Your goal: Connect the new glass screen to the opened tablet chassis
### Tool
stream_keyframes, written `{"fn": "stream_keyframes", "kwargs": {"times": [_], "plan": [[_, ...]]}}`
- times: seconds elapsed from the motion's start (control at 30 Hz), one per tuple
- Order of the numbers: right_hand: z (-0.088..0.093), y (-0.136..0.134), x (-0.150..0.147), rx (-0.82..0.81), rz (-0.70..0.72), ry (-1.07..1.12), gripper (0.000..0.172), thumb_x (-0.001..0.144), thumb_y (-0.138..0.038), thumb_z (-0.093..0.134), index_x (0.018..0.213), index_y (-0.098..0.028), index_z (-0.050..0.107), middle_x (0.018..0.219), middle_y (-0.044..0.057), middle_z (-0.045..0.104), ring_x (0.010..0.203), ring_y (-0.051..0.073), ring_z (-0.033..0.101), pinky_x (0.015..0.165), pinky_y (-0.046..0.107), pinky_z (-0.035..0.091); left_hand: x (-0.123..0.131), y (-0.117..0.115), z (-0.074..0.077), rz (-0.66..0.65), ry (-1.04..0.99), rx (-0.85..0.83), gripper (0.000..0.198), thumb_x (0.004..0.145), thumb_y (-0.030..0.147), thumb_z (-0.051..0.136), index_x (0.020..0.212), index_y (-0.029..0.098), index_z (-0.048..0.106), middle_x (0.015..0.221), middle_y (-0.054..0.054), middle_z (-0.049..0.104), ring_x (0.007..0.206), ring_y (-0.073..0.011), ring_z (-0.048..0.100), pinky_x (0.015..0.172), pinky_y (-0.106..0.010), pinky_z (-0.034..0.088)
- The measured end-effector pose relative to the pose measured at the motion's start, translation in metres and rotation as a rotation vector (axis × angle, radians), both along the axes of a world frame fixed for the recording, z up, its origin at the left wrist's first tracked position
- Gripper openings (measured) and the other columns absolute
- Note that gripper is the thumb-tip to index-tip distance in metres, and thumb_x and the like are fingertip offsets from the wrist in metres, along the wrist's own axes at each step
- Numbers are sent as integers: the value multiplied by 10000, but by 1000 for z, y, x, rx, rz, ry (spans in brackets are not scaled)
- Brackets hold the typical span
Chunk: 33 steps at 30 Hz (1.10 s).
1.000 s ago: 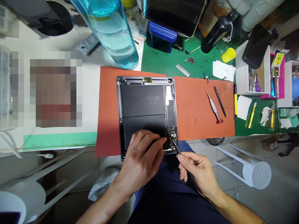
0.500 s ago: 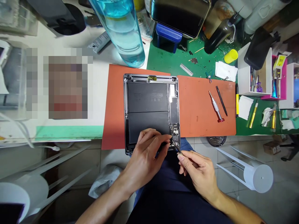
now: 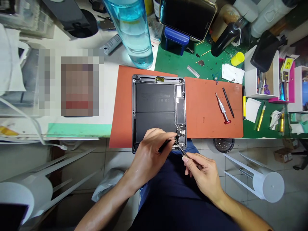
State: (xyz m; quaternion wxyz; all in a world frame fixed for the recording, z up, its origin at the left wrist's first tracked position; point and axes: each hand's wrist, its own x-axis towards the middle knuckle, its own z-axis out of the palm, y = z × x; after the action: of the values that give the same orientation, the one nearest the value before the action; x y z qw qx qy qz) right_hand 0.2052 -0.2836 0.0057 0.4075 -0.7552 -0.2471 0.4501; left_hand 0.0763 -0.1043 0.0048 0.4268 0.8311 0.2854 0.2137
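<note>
An opened tablet (image 3: 155,102) lies on the orange mat, its black battery cells and circuit board exposed. Over its lower right corner, my left hand (image 3: 151,154) has thumb and forefinger pinched on a small dark part (image 3: 175,140), mostly hidden by the fingers. My right hand (image 3: 204,173) grips slim metal tweezers (image 3: 182,150) from the lower right. Their tips meet the dark part at the left fingertips; whether they grasp it cannot be made out.
On the orange mat (image 3: 204,128) lie a screwdriver (image 3: 222,109) and a black stick tool (image 3: 228,102). A blue-tinted water bottle (image 3: 136,41) stands behind the tablet. A phone (image 3: 187,17) rests on a blue stand (image 3: 176,37). White stools (image 3: 267,186) flank the bench.
The view has shifted slightly, so the bench items sit a little differently in frame. Both hands keep their grips, and the tweezers' tips have moved slightly at the dark part.
</note>
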Motion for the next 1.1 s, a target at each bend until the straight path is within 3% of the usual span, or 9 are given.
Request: {"fn": "stream_keyframes", "kwargs": {"times": [0.3, 0.63, 0.77, 0.9, 1.1], "plan": [[-2, 4, -1, 13, -15, 6, 225, 1037, -394, 687, 1012, -228, 837, 711, -5, 685, 552, 109, 626, 553, 244, 526, -2, 0, -4, 2, -7, -31, 157, 1006, 181, 678, 1141, 248, 723, 983, 4, 776, 950, -170, 690, 893, -335, 541], [-4, 4, -1, 62, 14, -93, 192, 1051, -334, 672, 1085, -236, 834, 733, -10, 685, 568, 111, 630, 572, 255, 526, -1, 1, -4, 3, -8, -10, 161, 1001, 164, 679, 1138, 239, 718, 971, 9, 770, 942, -166, 679, 897, -327, 538], [-1, 6, -2, 124, 87, -277, 165, 1060, -249, 654, 1059, -208, 814, 680, -24, 649, 581, 117, 615, 607, 262, 515, 0, 1, -4, 6, 3, -16, 151, 997, 171, 687, 1125, 244, 723, 956, 14, 767, 933, -166, 675, 892, -327, 535], [-2, 6, -6, 226, 179, -518, 175, 1059, -138, 622, 1128, -146, 783, 772, 20, 702, 654, 134, 656, 656, 265, 538, 0, 2, -3, 9, 21, -50, 145, 1000, 183, 686, 1116, 258, 728, 933, 26, 765, 932, -165, 677, 886, -323, 531], [-5, 4, -10, 253, 263, -683, 193, 1047, -74, 610, 1169, -115, 755, 838, 44, 727, 676, 139, 663, 657, 268, 543, 2, 2, 2, -19, 24, -115, 142, 1004, 195, 684, 1109, 279, 731, 897, 52, 774, 910, -156, 703, 839, -313, 535]]}}
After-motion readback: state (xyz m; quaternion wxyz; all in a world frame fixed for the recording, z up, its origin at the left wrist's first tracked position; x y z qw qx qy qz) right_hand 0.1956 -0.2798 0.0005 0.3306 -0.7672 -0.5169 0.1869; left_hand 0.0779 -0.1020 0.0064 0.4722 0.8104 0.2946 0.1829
